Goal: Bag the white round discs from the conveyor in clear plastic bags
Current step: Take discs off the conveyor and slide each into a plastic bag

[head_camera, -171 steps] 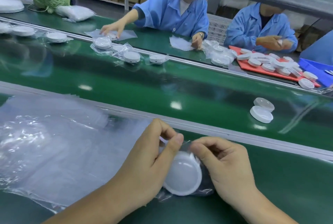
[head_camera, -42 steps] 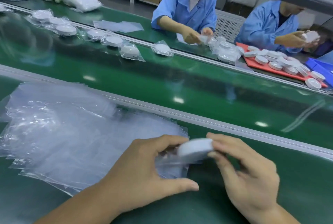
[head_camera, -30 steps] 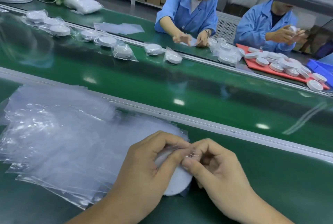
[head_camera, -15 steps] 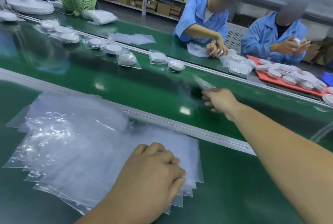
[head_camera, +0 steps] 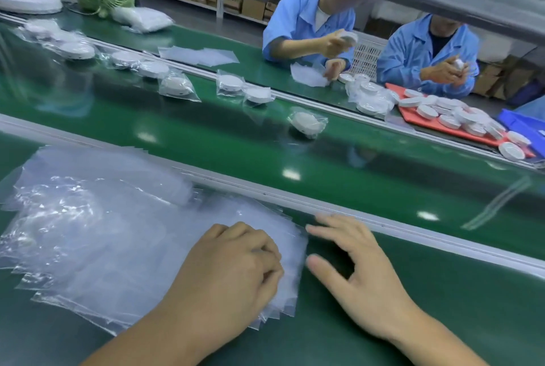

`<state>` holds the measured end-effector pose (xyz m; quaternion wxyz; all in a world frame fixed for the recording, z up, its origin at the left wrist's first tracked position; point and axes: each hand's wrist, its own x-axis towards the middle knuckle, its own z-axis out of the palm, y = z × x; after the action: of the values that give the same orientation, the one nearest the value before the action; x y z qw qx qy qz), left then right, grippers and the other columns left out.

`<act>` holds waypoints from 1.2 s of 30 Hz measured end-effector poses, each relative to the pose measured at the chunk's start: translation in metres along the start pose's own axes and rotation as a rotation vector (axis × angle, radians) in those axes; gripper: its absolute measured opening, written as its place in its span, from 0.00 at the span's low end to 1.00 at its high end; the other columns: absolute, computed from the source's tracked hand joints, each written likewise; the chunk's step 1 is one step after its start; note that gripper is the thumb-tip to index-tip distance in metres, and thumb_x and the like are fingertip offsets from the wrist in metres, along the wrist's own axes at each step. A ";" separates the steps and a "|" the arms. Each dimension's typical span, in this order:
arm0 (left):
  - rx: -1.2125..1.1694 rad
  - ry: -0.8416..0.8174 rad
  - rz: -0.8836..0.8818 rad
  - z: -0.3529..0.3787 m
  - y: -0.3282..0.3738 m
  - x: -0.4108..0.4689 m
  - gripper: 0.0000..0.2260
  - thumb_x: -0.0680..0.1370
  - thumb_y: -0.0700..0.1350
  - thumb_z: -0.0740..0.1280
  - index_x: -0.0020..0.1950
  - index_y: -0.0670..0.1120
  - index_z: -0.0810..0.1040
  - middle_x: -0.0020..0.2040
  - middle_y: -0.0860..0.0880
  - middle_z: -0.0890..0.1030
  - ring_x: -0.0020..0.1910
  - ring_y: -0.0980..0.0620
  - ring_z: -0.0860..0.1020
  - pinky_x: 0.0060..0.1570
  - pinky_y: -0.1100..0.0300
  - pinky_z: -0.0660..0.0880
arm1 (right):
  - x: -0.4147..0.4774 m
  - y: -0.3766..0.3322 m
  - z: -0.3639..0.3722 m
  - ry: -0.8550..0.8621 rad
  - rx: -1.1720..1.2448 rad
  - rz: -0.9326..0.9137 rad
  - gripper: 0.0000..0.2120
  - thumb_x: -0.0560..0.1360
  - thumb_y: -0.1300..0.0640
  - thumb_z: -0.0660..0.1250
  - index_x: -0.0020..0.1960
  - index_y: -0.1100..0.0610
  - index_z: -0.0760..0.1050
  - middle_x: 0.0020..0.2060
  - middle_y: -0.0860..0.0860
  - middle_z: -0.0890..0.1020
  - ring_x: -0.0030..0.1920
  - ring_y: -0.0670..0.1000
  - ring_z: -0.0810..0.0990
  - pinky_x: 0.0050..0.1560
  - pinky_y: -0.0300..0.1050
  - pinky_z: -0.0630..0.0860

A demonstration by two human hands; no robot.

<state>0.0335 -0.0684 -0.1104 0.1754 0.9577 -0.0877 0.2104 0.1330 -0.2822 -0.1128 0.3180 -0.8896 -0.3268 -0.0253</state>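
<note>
Bags [head_camera: 103, 233] blur together under left hand [head_camera: 230, 271].

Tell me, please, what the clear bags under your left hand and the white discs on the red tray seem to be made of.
Bags: thin glossy plastic film; wrinkled, glinting, see-through. Discs: probably hard moulded plastic, smooth white; identical crisp-edged shapes, though unconfirmed.

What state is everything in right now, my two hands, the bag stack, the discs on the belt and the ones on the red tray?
left hand: fingers curled, resting on the bag stack; pinch cannot be told
right hand: open, empty, beside the stack's right edge
bag stack: fanned flat, bags empty
nearest belt disc: bagged, lying on the belt
tray discs: loose, unbagged, piled on the red tray
</note>
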 end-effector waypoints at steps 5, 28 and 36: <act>-0.030 -0.002 -0.062 -0.003 0.003 0.001 0.09 0.75 0.59 0.64 0.42 0.61 0.83 0.43 0.67 0.81 0.44 0.63 0.78 0.43 0.61 0.76 | -0.001 0.001 0.005 -0.155 -0.128 -0.094 0.24 0.72 0.27 0.66 0.67 0.26 0.72 0.78 0.28 0.58 0.80 0.36 0.46 0.79 0.45 0.51; -0.079 0.017 -0.131 -0.004 0.013 -0.001 0.22 0.68 0.73 0.65 0.54 0.62 0.80 0.50 0.66 0.80 0.51 0.63 0.77 0.52 0.61 0.74 | 0.003 0.010 0.010 0.132 0.013 -0.231 0.05 0.79 0.47 0.69 0.49 0.45 0.82 0.56 0.34 0.82 0.62 0.43 0.79 0.62 0.53 0.76; 0.172 -0.406 -0.309 0.005 0.003 -0.009 0.48 0.60 0.85 0.33 0.77 0.68 0.35 0.80 0.54 0.33 0.77 0.50 0.28 0.74 0.39 0.33 | 0.002 0.008 0.009 0.003 -0.027 -0.175 0.05 0.79 0.46 0.64 0.51 0.42 0.78 0.63 0.34 0.79 0.70 0.40 0.73 0.68 0.50 0.72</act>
<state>0.0270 -0.0718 -0.1174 0.1023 0.9937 0.0446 -0.0085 0.1381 -0.2800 -0.1237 0.3030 -0.8618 -0.4026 -0.0585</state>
